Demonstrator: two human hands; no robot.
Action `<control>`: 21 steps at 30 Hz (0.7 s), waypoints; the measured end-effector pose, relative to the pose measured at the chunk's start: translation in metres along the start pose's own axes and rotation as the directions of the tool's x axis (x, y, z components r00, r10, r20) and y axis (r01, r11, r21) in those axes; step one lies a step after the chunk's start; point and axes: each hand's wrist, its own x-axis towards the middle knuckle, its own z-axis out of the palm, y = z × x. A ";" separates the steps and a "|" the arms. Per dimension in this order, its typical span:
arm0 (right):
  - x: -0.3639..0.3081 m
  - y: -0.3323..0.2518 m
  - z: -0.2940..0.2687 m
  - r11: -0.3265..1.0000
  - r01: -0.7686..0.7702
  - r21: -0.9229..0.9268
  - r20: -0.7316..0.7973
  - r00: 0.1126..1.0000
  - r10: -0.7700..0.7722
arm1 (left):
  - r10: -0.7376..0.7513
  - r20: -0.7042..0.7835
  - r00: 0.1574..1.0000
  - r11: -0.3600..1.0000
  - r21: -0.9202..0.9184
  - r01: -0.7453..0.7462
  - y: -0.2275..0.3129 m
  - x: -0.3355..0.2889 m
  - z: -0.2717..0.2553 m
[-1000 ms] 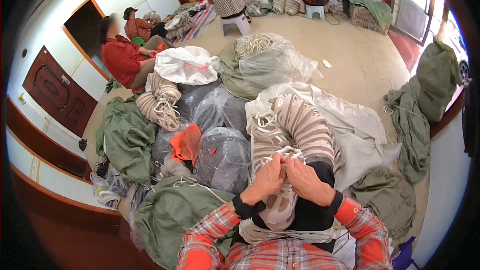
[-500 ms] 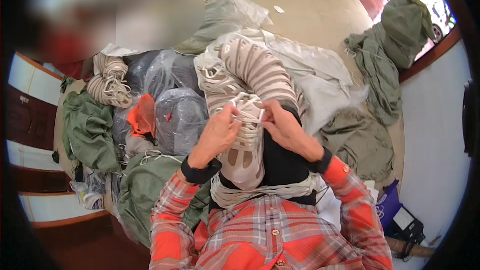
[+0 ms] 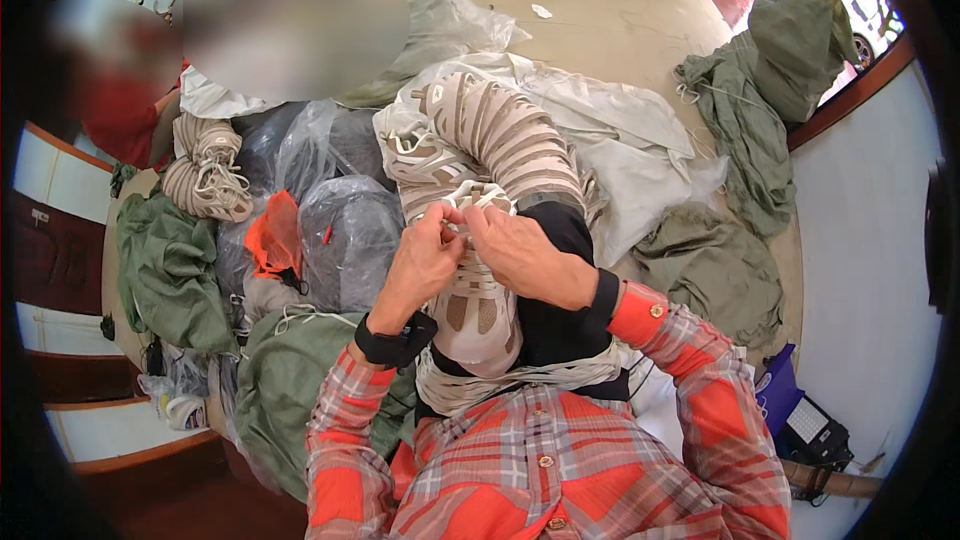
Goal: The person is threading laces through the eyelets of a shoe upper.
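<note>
A beige and white sneaker (image 3: 470, 325) rests on my lap, its toe pointing toward me. My left hand (image 3: 428, 258) pinches a white shoelace at the upper part of the shoe. Close beside it, my right hand (image 3: 520, 252) is also closed on the lace, the fingertips of both hands nearly meeting. The exact crossing of the lace is hidden by my fingers. Beyond them lies a long curved stack of nested sneakers (image 3: 510, 140), with another laced sneaker (image 3: 425, 155) at its left. A bundle of pale laces (image 3: 470, 392) lies across my lap.
Clear plastic bags (image 3: 350, 240) with dark contents and an orange mesh bag (image 3: 273, 237) are at left, near green sacks (image 3: 175, 270). More sneakers (image 3: 210, 170) lie beyond. White sacking (image 3: 600, 130) spreads ahead; green cloth (image 3: 715, 270) lies right. A blurred person (image 3: 115, 130) is far left.
My right hand has moved left, and both hands have come together over the laces. The lace stretched between them before is now mostly covered by my fingers.
</note>
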 end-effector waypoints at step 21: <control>-0.019 0.045 -0.041 0.725 -0.515 0.457 0.534 0.811 0.239 | 0.389 0.353 0.851 0.841 -0.513 -0.171 0.030 -0.022 -0.080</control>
